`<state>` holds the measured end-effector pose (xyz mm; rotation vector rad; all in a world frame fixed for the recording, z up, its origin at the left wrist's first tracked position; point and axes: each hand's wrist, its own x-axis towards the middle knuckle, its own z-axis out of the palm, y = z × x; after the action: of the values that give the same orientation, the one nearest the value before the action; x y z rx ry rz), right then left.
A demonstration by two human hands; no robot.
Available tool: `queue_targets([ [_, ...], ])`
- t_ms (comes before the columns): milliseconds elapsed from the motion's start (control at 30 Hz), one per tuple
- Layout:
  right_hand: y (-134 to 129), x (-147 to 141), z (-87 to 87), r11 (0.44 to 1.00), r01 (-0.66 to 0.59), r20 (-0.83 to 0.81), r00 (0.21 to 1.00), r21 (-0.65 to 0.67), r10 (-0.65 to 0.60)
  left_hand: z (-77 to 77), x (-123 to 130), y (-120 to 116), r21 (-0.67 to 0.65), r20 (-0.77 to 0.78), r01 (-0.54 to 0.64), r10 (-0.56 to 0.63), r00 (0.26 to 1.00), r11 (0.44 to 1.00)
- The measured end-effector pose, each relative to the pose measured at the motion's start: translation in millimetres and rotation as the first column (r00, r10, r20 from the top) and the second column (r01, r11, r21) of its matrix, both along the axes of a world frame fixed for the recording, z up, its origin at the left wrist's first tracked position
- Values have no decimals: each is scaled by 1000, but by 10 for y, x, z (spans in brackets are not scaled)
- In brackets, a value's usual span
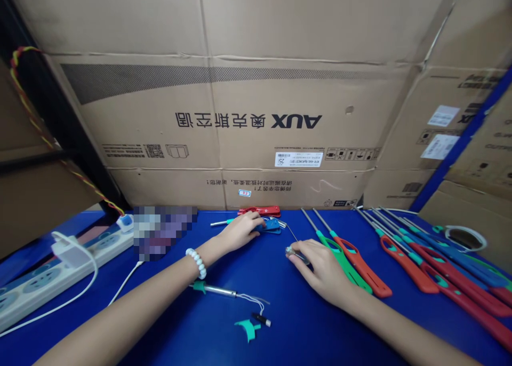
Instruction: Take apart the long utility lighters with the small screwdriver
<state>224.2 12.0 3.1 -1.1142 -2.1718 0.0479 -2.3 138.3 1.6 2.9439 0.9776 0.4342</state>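
Observation:
My left hand (242, 230), with a beaded bracelet on the wrist, has its fingers curled onto a blue lighter handle (272, 227) near the back of the table. Closed in my right hand (318, 264) is a small clear piece with a metallic end (289, 251); the palm hides most of it. A thin metal shaft (292, 232) sticks out past these fingers toward the blue handle. Between my forearms lie a metal lighter tube (220, 290) with white wires, a small black igniter part (261, 319) and a green plastic piece (248, 329).
Red lighter handles (270, 211) lie behind the blue one. To the right are a green lighter (346, 264), an orange lighter (366, 270) and several more, beside a tape roll (466, 239). At left is a power strip (38, 286) with cables. Cardboard (240, 88) walls the back.

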Motion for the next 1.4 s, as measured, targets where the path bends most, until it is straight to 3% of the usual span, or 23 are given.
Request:
queue_targets([
  [300,-13,-14,28,1000,1,3,1000,23,-2,72,5,-8,-59,47,-3,6,999,998],
  [533,7,-10,2,1000,11,36,999,21,-11,287,-73,-218,-148,71,33,-22,997,988],
  [700,46,-16,-31,998,19,123,992,-59,-12,501,-282,-570,-322,-37,132,-152,988,938],
  [833,63,-31,-75,990,9,189,982,-141,18,580,-434,-812,-354,-283,25,-132,950,935],
  [967,59,-65,-82,989,44,228,974,-142,-10,476,-517,-844,-296,-302,-30,-64,951,955],
  [1200,111,-38,-130,992,9,379,924,123,-55,271,-556,-628,-69,-201,-124,108,974,990],
  [1400,145,-46,-184,985,29,399,912,169,-95,55,-521,-514,116,-157,-182,199,967,976],
])
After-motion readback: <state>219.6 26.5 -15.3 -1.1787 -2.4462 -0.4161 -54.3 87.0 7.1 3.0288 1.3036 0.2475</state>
